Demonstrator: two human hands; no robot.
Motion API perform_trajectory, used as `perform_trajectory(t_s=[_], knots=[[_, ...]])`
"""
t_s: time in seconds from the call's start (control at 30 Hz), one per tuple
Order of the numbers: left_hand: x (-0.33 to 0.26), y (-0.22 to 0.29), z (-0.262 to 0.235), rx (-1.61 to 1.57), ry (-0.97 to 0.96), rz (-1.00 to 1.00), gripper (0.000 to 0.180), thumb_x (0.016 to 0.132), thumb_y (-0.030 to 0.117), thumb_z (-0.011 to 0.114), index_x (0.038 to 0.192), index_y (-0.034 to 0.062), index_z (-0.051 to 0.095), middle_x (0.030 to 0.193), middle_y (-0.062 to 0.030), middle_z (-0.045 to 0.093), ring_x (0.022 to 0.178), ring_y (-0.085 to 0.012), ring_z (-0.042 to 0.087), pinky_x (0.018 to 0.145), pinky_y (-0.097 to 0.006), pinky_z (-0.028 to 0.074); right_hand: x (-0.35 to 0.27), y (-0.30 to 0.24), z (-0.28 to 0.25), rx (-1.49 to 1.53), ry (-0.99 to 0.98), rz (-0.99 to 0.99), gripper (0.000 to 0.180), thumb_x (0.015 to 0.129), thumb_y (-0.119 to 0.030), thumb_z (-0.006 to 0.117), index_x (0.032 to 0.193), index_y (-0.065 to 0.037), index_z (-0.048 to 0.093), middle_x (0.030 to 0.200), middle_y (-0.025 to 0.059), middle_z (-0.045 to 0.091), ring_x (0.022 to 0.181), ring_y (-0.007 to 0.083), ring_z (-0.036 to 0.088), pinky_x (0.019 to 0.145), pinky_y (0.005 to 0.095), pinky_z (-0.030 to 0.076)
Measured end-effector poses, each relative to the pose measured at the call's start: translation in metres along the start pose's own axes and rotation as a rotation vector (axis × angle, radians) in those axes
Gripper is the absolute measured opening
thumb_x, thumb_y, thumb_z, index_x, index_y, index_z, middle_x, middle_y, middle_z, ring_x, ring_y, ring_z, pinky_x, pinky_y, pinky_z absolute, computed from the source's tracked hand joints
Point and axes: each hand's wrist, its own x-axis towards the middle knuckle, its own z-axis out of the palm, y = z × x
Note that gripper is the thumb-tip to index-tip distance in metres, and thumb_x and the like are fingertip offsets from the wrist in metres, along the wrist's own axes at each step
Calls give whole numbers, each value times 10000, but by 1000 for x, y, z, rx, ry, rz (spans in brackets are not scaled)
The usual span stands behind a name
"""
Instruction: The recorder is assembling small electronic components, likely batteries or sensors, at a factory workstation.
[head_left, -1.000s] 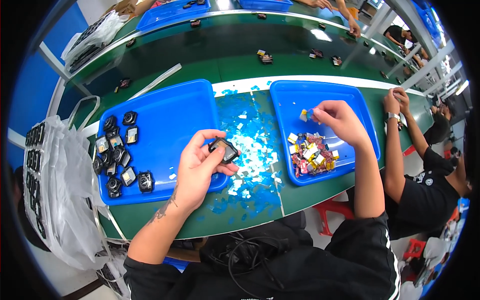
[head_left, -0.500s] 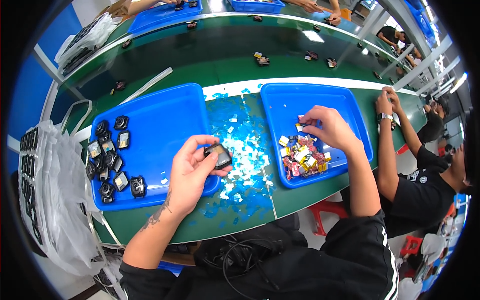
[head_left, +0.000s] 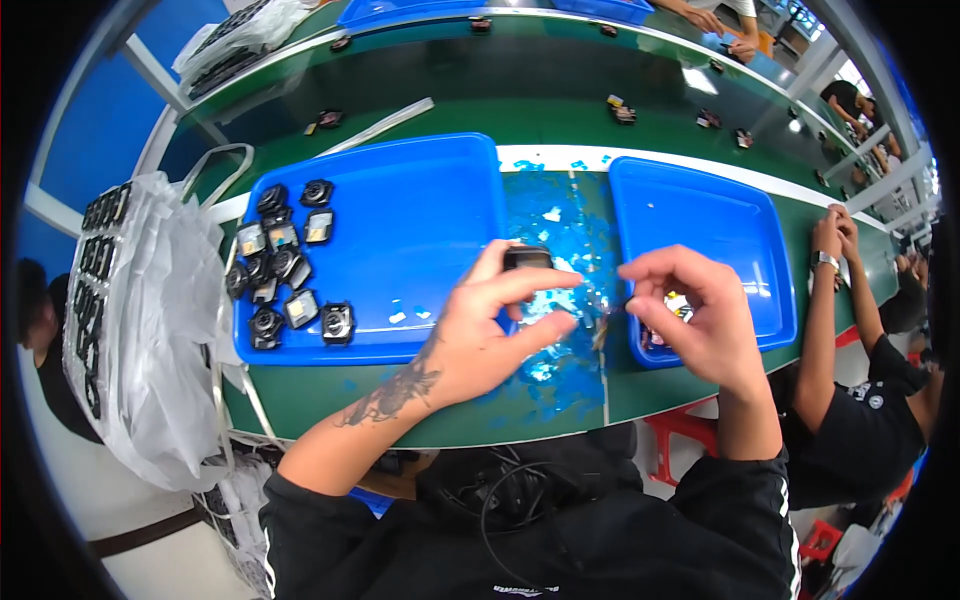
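My left hand (head_left: 480, 320) is over the gap between two blue trays, its lower fingers curled round a small black watch-like casing (head_left: 528, 258). Its thumb and forefinger stretch out to the right, free of the casing. Facing it, my right hand (head_left: 705, 310) is at the near left side of the right tray (head_left: 775, 270), thumb and fingers bent toward each other. Something small and blurred shows by its fingertips; I cannot make out what it is. Small wrapped battery packs (head_left: 678, 305) lie in that tray, partly hidden by this hand.
The left tray (head_left: 430, 230) holds several black casings (head_left: 300, 308). Blue and white film scraps (head_left: 545, 390) litter the green table between the trays. Beyond runs a green conveyor (head_left: 540, 85) with scattered parts. A stack of bagged plastic trays (head_left: 150, 320) stands left; a co-worker's arms (head_left: 825, 300) are at right.
My right hand has lifted out of the battery packs and come toward my left hand. The left has turned, its thumb and forefinger now opened away from the casing. The whole view has shifted.
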Motion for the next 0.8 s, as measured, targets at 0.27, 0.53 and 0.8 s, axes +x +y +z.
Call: perform_trajectory(t_s=[0.27, 0.53, 0.8], knots=[[-2, -6, 6, -70, -4, 123, 120, 782, 55, 767, 900, 53, 747, 982, -66, 573, 874, -134, 556, 716, -249, 467, 1, -3, 29, 391, -28, 134, 93, 855, 1, 688, 937, 41, 669, 867, 49, 670, 767, 75, 597, 660, 222, 482], [-2, -8, 8, 29, 100, 223, 155, 762, 57, 783, 910, 45, 737, 963, -74, 588, 848, -145, 574, 700, -256, 471, 6, 5, 31, 474, -141, 249, 98, 909, -49, 642, 932, 44, 662, 882, 48, 664, 753, 68, 589, 677, 207, 500], [-3, -5, 7, -32, 52, 41, 156, 754, 74, 794, 896, 41, 738, 960, -69, 600, 841, -140, 578, 677, -255, 465, 2, 0, 36, 390, -44, 206, 106, 913, -56, 644, 895, 48, 658, 849, 45, 646, 746, 60, 582, 630, 206, 494]])
